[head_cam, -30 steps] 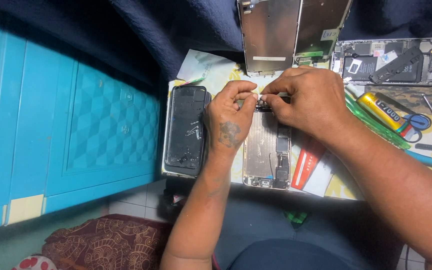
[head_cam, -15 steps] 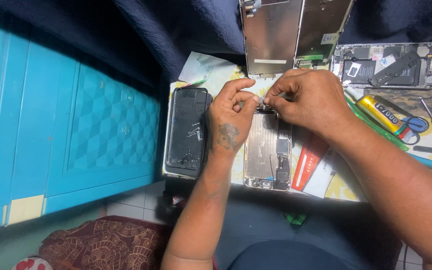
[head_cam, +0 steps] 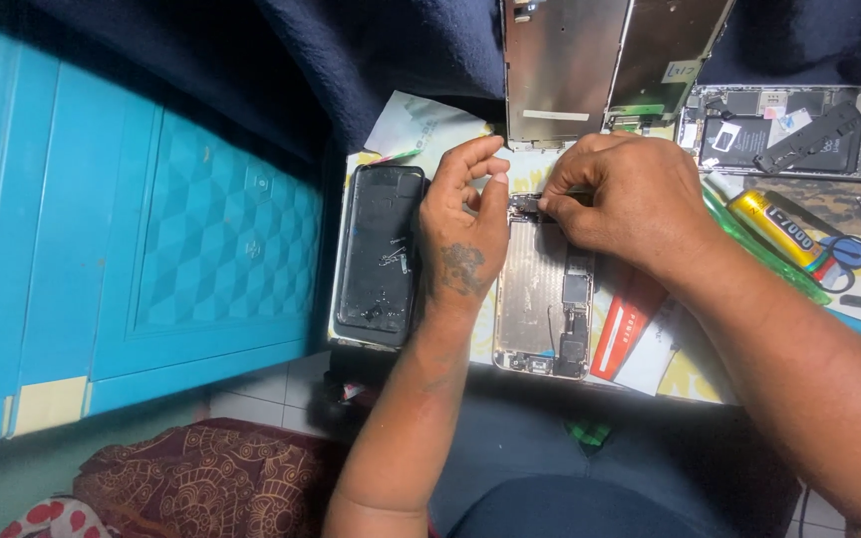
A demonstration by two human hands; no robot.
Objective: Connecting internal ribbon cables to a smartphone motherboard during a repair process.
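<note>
- Opened phone body (head_cam: 540, 299), silver, lies face-down-open on the worktop (head_cam: 690, 374) near its near edge, between the black phone (head_cam: 379, 254) on the left and a red-and-white card (head_cam: 628, 324) on the right.
- Left hand (head_cam: 465, 234) rests on the body's left side; its grip is narrow, thumb and forefinger pinched at the far end of the body.
- Right hand (head_cam: 630, 194) meets it from the right, fingertips closed on a small dark part (head_cam: 528, 206) at that far end. What exactly is pinched is too small to tell.
- Judgement: the step in hand is seating or freeing a small component at the far end; the next move calls for fine, steady fingertip pressure, not force.
- Edges: the near worktop edge is just beside the body's near end, so little room there.
- Far side is crowded: two upright metal screen frames (head_cam: 565, 70) stand just beyond the hands.
- Right: a yellow glue tube (head_cam: 774, 224), green tool (head_cam: 759, 249) and a second opened phone (head_cam: 799, 130) narrow the room.
</note>
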